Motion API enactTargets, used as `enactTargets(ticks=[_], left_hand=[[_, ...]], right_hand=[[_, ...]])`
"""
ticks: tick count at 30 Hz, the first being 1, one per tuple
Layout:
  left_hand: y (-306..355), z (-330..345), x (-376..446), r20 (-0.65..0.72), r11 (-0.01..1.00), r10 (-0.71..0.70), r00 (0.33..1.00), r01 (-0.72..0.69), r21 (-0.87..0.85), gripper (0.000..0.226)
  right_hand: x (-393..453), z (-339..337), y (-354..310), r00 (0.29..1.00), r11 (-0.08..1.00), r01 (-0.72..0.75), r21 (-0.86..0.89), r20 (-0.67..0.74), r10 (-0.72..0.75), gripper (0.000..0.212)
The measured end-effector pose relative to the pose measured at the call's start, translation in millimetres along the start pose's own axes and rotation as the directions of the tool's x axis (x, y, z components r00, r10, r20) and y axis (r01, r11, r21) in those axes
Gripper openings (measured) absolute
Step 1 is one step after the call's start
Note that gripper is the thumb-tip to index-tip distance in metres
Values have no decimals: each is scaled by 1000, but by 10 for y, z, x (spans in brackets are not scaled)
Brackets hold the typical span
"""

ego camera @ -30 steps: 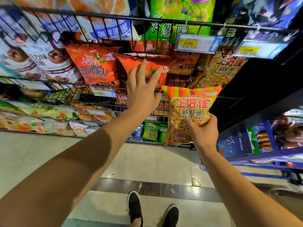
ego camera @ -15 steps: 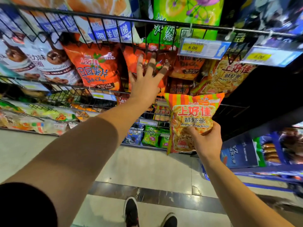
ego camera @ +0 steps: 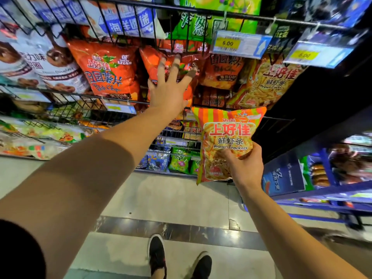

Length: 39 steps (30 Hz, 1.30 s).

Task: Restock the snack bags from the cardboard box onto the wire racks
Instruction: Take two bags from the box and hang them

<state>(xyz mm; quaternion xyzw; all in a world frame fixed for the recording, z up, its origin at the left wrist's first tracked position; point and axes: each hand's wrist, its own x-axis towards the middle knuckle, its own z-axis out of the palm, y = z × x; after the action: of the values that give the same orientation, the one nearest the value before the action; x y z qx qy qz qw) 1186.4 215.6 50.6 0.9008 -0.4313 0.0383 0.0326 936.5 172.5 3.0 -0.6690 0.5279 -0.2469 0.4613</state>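
Note:
My right hand (ego camera: 244, 167) grips a striped orange prawn cracker bag (ego camera: 225, 141) by its lower right part and holds it upright below the wire rack (ego camera: 124, 100). My left hand (ego camera: 171, 87) reaches into that rack with spread, straight fingers that press against an orange potato chip bag (ego camera: 153, 63). More orange chip bags (ego camera: 106, 69) and matching prawn cracker bags (ego camera: 271, 81) stand in the same rack. The cardboard box is not in view.
An upper wire rack (ego camera: 201, 12) holds blue-white and green bags, with two yellow price tags (ego camera: 228, 43) hanging from it. Lower racks (ego camera: 40, 135) with more snacks sit left. A blue shelf unit (ego camera: 322, 194) stands right. My shoes (ego camera: 159, 256) are on the tiled floor.
My left hand has moved up and deeper into the rack, onto the orange chip bag. My right hand still grips the prawn cracker bag, which sits lower relative to the rack.

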Motion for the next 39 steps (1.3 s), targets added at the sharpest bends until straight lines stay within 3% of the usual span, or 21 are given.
enactTargets(ticks=[2,4,6,7,8,9,11,12,14,15,17,18,20,23,26,28,31,34,37,39], left_hand=[[-1,-165,-153,-21,996,-6,1000,5,-85,81],[48,-309,-436,-175,958,-66,982,14,-285,72],[128,-297,-747,-205,797,-176,963,17,-603,64],[206,-281,-901,-89,633,-214,973,69,-771,66],[313,-306,-1035,111,458,-203,973,194,-867,75],[415,-326,-1129,279,339,-158,947,318,-886,88],[577,-365,-1202,397,275,-94,913,407,-871,97],[625,-390,-1200,392,249,-111,913,407,-879,93],[648,-444,-1140,361,212,-183,914,396,-893,110],[643,-462,-1117,337,230,-194,921,377,-897,114],[652,-524,-1114,274,282,-172,946,314,-907,79],[647,-491,-1105,230,320,-158,960,270,-908,59],[629,-457,-1098,178,396,-112,978,208,-894,45],[503,-423,-1038,164,473,-6,987,147,-869,63],[274,-294,-941,142,633,2,990,109,-767,76],[139,-113,-847,100,788,-31,994,86,-610,71],[34,212,-683,62,947,28,998,-7,-321,83],[9,529,-635,-15,991,57,998,-59,-122,87],[17,739,-658,-125,989,59,990,-75,-128,87],[32,799,-646,-117,992,48,992,-61,-110,87]], right_hand=[[-70,-62,-42,1000,1000,2,11,-2,-2,64],[-153,-116,-105,1000,999,4,35,-10,-4,66],[-224,-160,-165,1000,998,22,65,-22,-21,67],[-257,-179,-202,999,996,41,82,-29,-39,67],[-283,-197,-242,997,993,67,101,-34,-64,67],[-306,-211,-286,995,988,96,121,-32,-93,66],[-345,-234,-374,988,977,151,151,-6,-152,66],[-352,-244,-402,984,972,172,161,16,-177,67],[-322,-293,-435,976,961,195,196,54,-209,73],[-290,-333,-450,973,957,200,209,74,-219,79],[-187,-427,-483,964,959,205,193,130,-232,86],[-122,-465,-506,959,964,211,164,157,-237,84],[0,-513,-551,955,967,238,95,160,-251,71],[148,-541,-561,958,956,274,109,54,-281,59],[273,-564,-501,937,920,348,182,-72,-341,58],[396,-518,-501,908,891,417,179,-135,-397,58],[580,-345,-536,875,863,480,157,-157,-458,55],[635,-199,-521,845,830,529,175,-194,-498,57],[632,-152,-464,790,742,608,281,-304,-532,66],[690,-99,-444,772,731,630,262,-317,-551,70]])
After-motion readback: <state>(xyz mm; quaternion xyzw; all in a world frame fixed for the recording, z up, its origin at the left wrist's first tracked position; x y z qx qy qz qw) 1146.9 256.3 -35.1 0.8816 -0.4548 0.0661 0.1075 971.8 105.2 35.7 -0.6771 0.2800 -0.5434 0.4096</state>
